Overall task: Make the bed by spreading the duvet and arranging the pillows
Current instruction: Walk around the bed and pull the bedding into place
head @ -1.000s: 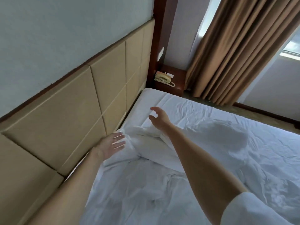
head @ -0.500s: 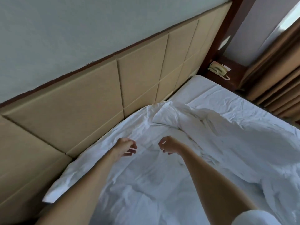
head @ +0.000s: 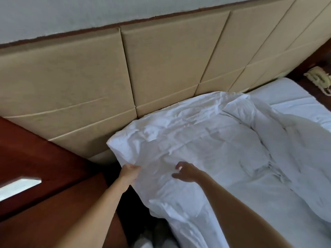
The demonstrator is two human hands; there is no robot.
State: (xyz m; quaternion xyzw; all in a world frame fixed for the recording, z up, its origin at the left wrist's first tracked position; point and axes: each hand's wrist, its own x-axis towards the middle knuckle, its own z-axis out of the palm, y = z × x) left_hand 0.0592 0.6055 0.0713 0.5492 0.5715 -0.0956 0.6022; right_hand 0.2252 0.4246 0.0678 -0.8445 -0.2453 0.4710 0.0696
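Duvet (head: 206,140) white, crumpled, bunched against headboard (head: 161,68)

Tan padded headboard (head: 161,68) beneath pale wall (head: 89,13); reddish wooden nightstand (head: 44,167).

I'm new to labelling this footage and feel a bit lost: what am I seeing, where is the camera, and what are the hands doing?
There is no machine here: the camera sits on a person's head, looking down at their own arms. A white duvet lies rumpled on a bed beside a padded beige headboard. The left hand grips the duvet's edge near its corner. The right hand is over the cloth with fingers spread, holding nothing. A telephone sits far right.
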